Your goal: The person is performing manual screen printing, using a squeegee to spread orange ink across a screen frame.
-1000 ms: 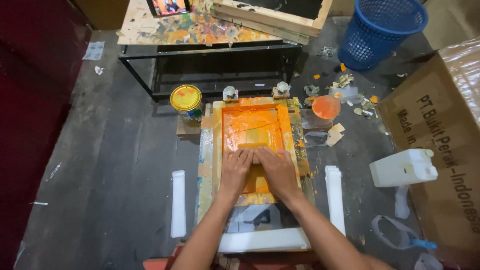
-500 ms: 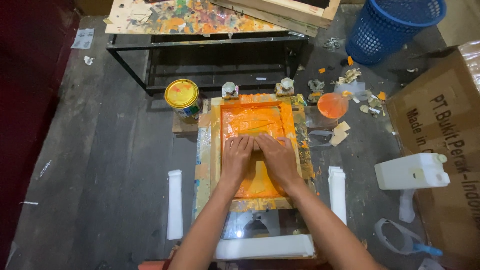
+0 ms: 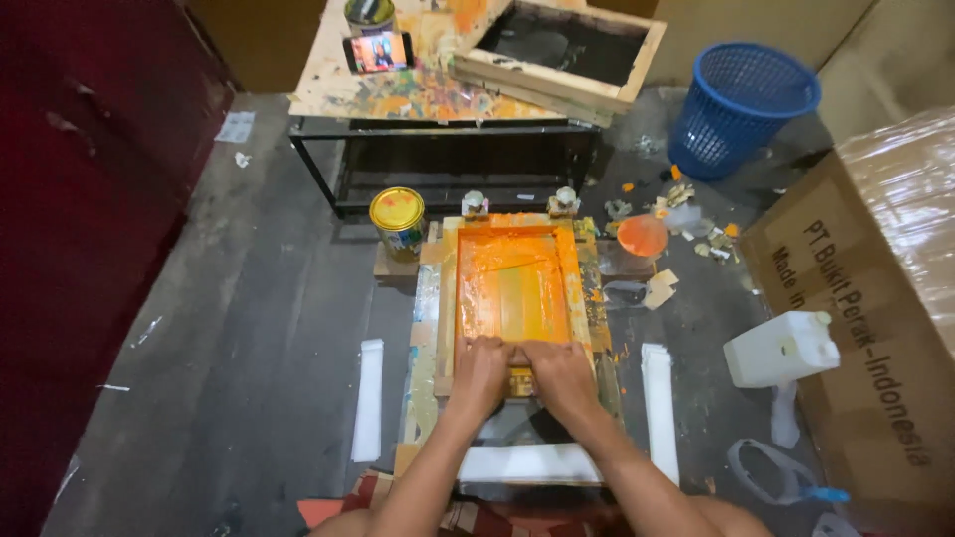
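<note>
Squeegee [image 3: 519,379], near edge of orange-inked screen frame [image 3: 447,298]: my left hand [image 3: 479,376] and right hand [image 3: 560,376] grip it closed; brown carton [image 3: 875,328] right.

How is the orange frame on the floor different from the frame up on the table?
The wooden screen frame smeared with orange ink lies flat on the floor, while the wooden frame with a dark screen rests on the paint-splattered table. One mesh is orange, the other blackish. Both are rectangular and wooden.

A screen-printing workshop: an ink-covered screen frame [image 3: 512,288], paint can [image 3: 397,221], paint-splattered table [image 3: 418,89].
</note>
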